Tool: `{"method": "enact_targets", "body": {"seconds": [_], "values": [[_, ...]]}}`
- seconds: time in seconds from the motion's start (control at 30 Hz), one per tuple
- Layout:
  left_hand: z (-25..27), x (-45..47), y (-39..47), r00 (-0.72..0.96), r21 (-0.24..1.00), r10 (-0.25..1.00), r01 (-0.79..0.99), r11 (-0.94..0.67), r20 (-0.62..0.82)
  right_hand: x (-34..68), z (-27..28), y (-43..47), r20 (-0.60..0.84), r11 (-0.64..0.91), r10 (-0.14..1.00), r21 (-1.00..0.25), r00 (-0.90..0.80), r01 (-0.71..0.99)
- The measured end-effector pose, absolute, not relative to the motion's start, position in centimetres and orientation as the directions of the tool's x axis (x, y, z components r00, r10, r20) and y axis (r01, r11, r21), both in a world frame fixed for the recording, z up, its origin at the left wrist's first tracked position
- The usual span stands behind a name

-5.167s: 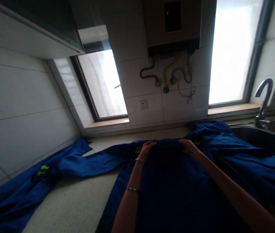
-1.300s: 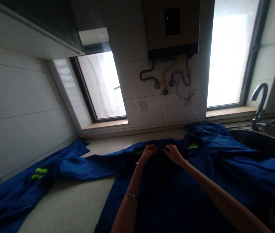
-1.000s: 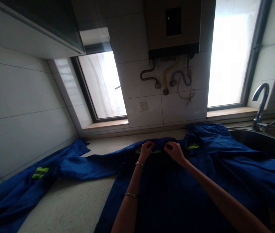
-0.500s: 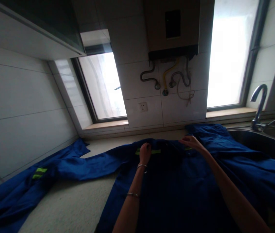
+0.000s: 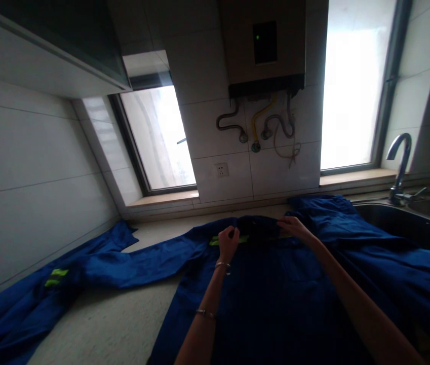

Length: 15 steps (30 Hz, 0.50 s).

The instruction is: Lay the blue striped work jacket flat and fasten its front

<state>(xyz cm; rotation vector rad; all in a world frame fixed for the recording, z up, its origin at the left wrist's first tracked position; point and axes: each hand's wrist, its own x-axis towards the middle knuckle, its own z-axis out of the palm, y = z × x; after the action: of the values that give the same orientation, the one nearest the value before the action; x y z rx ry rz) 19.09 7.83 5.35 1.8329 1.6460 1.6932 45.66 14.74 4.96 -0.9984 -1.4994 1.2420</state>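
A dark blue work jacket (image 5: 271, 294) with yellow-green strips lies spread on the counter, collar end away from me. Its left-hand sleeve (image 5: 134, 263) stretches out across the counter. My left hand (image 5: 229, 242) is closed on the jacket cloth beside the collar, over a yellow-green strip. At the other side of the collar, my right hand (image 5: 295, 226) pinches the edge of the cloth between thumb and fingers. Shadow hides the detail of the collar between both hands.
More blue clothing (image 5: 324, 210) lies to the right, beside the sink (image 5: 374, 215) and its tap (image 5: 400, 167). Another blue garment part with yellow-green strips (image 5: 55, 277) runs along the left wall. A water heater (image 5: 264, 45) with pipes hangs above, between two windows.
The collar cloth between my hands is slightly raised and rounded. Both hands keep their hold with little movement. A green light now shows on the heater's panel, and the view has shifted slightly.
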Motion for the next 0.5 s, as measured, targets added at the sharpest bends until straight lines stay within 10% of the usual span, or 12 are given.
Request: {"method": "enact_targets", "body": {"seconds": [0.3,0.5], "values": [[7.1,25.0,11.4,-0.164,0.819,0.912,0.518,-0.245,0.377,42.7,5.3,13.2,0.208,0.147,0.975,-0.876,-0.084,-0.459],[7.3,24.4,14.6,-0.298,0.933,0.916,0.318,-0.169,0.268,43.0,5.3,13.4,0.222,0.200,0.972,-0.955,-0.078,-0.218]]}}
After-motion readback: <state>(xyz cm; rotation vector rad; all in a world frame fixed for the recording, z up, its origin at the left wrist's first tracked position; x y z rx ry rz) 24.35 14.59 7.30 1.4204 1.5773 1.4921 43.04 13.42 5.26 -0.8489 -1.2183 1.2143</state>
